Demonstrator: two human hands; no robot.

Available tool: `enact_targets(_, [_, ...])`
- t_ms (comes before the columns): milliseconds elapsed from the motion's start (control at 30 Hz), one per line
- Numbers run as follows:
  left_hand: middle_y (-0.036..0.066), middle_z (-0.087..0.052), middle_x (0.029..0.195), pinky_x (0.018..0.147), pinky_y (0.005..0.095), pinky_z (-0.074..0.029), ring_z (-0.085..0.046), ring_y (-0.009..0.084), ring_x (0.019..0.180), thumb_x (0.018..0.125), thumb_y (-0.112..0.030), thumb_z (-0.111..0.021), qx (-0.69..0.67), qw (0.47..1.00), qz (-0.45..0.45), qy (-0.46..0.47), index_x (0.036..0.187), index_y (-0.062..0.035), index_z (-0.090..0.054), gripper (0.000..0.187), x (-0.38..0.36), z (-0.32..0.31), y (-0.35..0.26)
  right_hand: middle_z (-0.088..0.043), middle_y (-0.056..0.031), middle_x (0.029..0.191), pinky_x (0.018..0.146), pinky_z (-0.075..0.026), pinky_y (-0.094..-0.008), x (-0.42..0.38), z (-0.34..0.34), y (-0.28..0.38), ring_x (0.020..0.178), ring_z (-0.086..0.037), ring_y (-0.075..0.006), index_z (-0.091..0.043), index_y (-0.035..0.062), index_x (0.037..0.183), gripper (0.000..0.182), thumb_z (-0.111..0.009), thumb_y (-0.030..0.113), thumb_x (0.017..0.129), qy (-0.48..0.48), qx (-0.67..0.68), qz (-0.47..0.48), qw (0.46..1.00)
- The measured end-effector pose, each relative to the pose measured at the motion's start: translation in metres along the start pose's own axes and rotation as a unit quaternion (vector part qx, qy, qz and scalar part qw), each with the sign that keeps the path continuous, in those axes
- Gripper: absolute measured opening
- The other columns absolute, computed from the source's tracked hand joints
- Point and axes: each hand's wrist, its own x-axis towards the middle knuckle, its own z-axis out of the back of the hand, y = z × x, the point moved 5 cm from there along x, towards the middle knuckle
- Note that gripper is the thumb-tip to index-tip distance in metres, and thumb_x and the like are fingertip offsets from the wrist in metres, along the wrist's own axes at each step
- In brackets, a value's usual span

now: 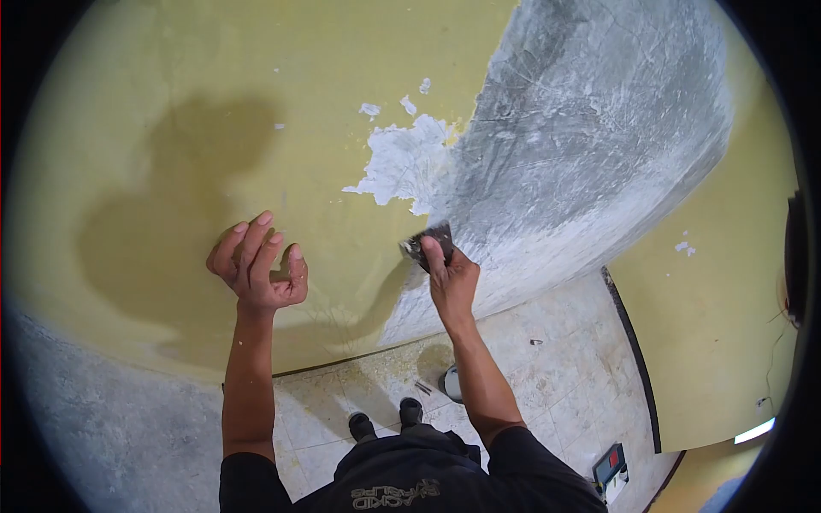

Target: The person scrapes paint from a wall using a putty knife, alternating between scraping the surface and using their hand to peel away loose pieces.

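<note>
My right hand grips a dark flat scraper, its edge against the wall where the yellow paint meets the bare grey-white surface. Pale bits cling to the scraper's left end. Up and to the left of the scraper is a ragged white patch with small chips of missing paint around it. My left hand is raised in front of the yellow paint, holding nothing, with its fingers apart and curled.
Paint flakes lie on the tiled floor by my feet. A pale round container stands beside my right forearm. At the lower right is a dark and red case. Another yellow wall stands at the right.
</note>
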Motion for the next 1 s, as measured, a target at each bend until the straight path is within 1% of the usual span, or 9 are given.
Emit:
enact_targets(167, [0.009,-0.065,0.114,0.09,0.036,-0.035,-0.044,0.0244,0.113,0.08,-0.017,-0.063,-0.018,1.0,-0.008,0.0,0.107,-0.0111,-0.049,0.03,0.0,-0.002,0.007,-0.061,-0.0213,0.061,0.054,-0.046,-0.0415,-0.002,0.009,-0.022,0.06,-0.062,-0.0403,-0.067,-0.0007,0.076,0.056,-0.063,0.055,0.085,0.014,-0.141,-0.009,0.99])
enact_targets(200, [0.009,-0.065,0.114,0.09,0.0361,-0.035,-0.045,0.0248,0.113,0.081,-0.017,-0.063,-0.016,1.0,-0.014,0.007,0.106,-0.0109,-0.048,0.03,-0.001,0.0,0.006,-0.06,-0.0116,0.058,0.051,-0.042,-0.0297,-0.007,0.012,-0.022,0.053,-0.045,-0.0096,-0.067,-0.0036,0.077,0.047,-0.066,0.042,0.088,-0.011,-0.109,-0.007,0.994])
enact_targets(333, [0.009,-0.065,0.114,0.09,0.0364,-0.035,-0.045,0.0256,0.114,0.081,-0.016,-0.063,-0.002,1.0,-0.014,0.014,0.106,-0.0107,-0.048,0.031,-0.004,0.001,0.005,-0.063,-0.0118,0.06,0.051,-0.043,-0.0297,-0.001,0.005,-0.023,0.052,-0.048,-0.0102,-0.068,-0.003,0.077,0.048,-0.066,0.044,0.088,-0.016,-0.074,0.003,0.997])
enact_targets(433, [0.009,-0.065,0.114,0.091,0.0366,-0.034,-0.046,0.0255,0.114,0.08,-0.017,-0.063,0.014,1.0,-0.004,0.013,0.106,-0.0107,-0.047,0.03,-0.005,0.001,0.003,-0.061,-0.0181,0.059,0.052,-0.046,-0.0397,-0.004,0.006,-0.02,0.056,-0.061,-0.0383,-0.068,0.0024,0.076,0.052,-0.065,0.053,0.084,-0.012,-0.063,0.004,0.998])
enact_targets(567, [0.009,-0.065,0.113,0.091,0.0365,-0.033,-0.046,0.0253,0.114,0.081,-0.017,-0.063,0.015,1.0,-0.004,0.024,0.106,-0.0114,-0.047,0.03,-0.008,0.004,0.004,-0.06,-0.0168,0.058,0.05,-0.045,-0.0376,0.0,0.0,0.008,0.053,-0.058,-0.0388,-0.068,0.0018,0.077,0.048,-0.067,0.049,0.084,-0.018,-0.034,0.042,0.998])
enact_targets(733, [0.028,-0.052,0.116,0.09,0.0364,-0.05,-0.037,0.0342,0.12,0.079,-0.006,-0.062,-0.052,0.997,-0.034,0.052,0.114,0.0025,-0.041,0.042,-0.007,0.001,0.005,-0.065,-0.015,0.062,0.053,-0.046,-0.0338,-0.008,0.007,-0.026,0.053,-0.061,-0.0197,-0.069,0.0003,0.082,0.044,-0.067,0.044,0.087,-0.022,-0.034,-0.036,0.999])
enact_targets(867, [0.03,-0.044,0.12,0.09,0.035,-0.052,-0.036,0.0342,0.121,0.079,-0.005,-0.062,-0.046,0.996,-0.028,0.065,0.115,0.0033,-0.04,0.042,-0.008,-0.002,0.003,-0.061,-0.0184,0.061,0.053,-0.046,-0.0348,-0.004,0.002,-0.025,0.051,-0.06,-0.0286,-0.068,-0.0012,0.08,0.047,-0.067,0.045,0.086,-0.04,-0.045,0.026,0.998])
enact_targets(933, [0.008,-0.066,0.112,0.09,0.0362,-0.032,-0.044,0.0244,0.114,0.08,-0.017,-0.063,-0.004,1.0,0.011,0.018,0.11,-0.0121,-0.044,0.035,-0.007,0.0,0.004,-0.059,-0.0198,0.06,0.053,-0.045,-0.0356,-0.005,0.002,-0.025,0.05,-0.057,-0.0314,-0.067,-0.0021,0.079,0.048,-0.066,0.046,0.087,-0.042,-0.042,0.031,0.998])
enact_targets(1000, [0.008,-0.067,0.111,0.09,0.0361,-0.031,-0.044,0.0245,0.114,0.08,-0.017,-0.063,-0.008,1.0,0.01,0.026,0.11,-0.012,-0.044,0.036,-0.008,-0.001,0.003,-0.06,-0.0187,0.059,0.052,-0.045,-0.0353,-0.008,0.007,-0.021,0.049,-0.057,-0.0276,-0.068,-0.0021,0.079,0.049,-0.065,0.046,0.088,-0.03,-0.042,0.004,0.999])
